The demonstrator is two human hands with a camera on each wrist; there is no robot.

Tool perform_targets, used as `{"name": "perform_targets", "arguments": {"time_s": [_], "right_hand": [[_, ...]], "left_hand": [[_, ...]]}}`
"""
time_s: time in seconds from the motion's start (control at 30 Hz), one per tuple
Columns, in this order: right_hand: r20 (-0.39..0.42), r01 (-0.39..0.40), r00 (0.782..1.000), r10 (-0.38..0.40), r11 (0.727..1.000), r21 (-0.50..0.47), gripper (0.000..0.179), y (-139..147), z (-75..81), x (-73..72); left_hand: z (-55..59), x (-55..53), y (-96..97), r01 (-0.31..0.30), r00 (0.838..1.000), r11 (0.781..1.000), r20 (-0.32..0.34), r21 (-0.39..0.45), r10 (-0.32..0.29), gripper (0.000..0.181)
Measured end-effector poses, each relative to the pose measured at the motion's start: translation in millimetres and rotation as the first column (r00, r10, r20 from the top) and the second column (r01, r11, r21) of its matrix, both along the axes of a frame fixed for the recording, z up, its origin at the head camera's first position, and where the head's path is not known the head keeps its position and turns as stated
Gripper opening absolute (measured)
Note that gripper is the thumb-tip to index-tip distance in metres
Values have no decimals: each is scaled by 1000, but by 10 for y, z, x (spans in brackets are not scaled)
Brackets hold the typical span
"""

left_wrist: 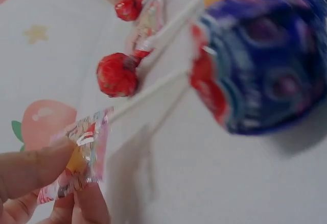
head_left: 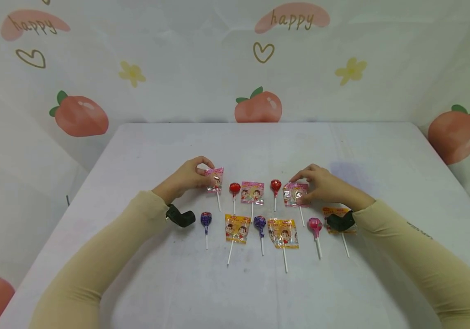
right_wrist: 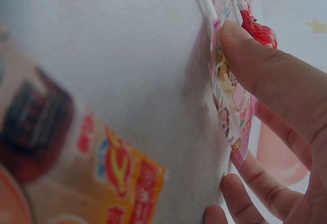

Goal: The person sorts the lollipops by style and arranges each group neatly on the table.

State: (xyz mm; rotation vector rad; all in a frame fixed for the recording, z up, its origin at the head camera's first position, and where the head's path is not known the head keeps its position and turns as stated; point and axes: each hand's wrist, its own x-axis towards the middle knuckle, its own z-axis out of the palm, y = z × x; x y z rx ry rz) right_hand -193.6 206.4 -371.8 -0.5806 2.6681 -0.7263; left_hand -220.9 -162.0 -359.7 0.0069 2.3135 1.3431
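My left hand (head_left: 189, 177) pinches a lollipop in a flat pink packet (head_left: 217, 173) at the left end of the back row; its white stick points toward me. In the left wrist view, thumb and fingers grip the packet (left_wrist: 84, 147) at its far end. At the back row's right end, my right hand (head_left: 325, 185) holds another pink-packet lollipop (head_left: 291, 195) with the thumb on its face and fingers behind. Between the hands lie a red ball lollipop (head_left: 235, 188), a pink-packet lollipop (head_left: 253, 192) and a second red ball lollipop (head_left: 276, 185).
The nearer row has two purple ball lollipops (head_left: 206, 219), a pink ball lollipop (head_left: 314, 224) and yellow-packet lollipops (head_left: 237, 228). The rightmost yellow packet (head_left: 333, 212) is partly covered by the dark wrist strap (head_left: 340, 222). A printed cloth (head_left: 193, 55) hangs behind the white table (head_left: 169, 283).
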Motion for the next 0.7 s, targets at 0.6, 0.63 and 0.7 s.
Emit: {"name": "perform_targets", "arguments": {"time_s": [0.6, 0.63, 0.7], "right_hand": [[2, 0, 1000, 0, 1000, 3, 51, 1, 3, -3], [2, 0, 1000, 0, 1000, 3, 51, 2, 1, -4], [0, -2, 1000, 2, 1000, 4, 51, 5, -5, -7]], "left_hand": [[327, -86, -7, -83, 993, 989, -72, 124, 92, 48], [352, -100, -2, -91, 992, 987, -79, 132, 102, 48], [397, -131, 12, -108, 988, 982, -90, 153, 123, 47]]}}
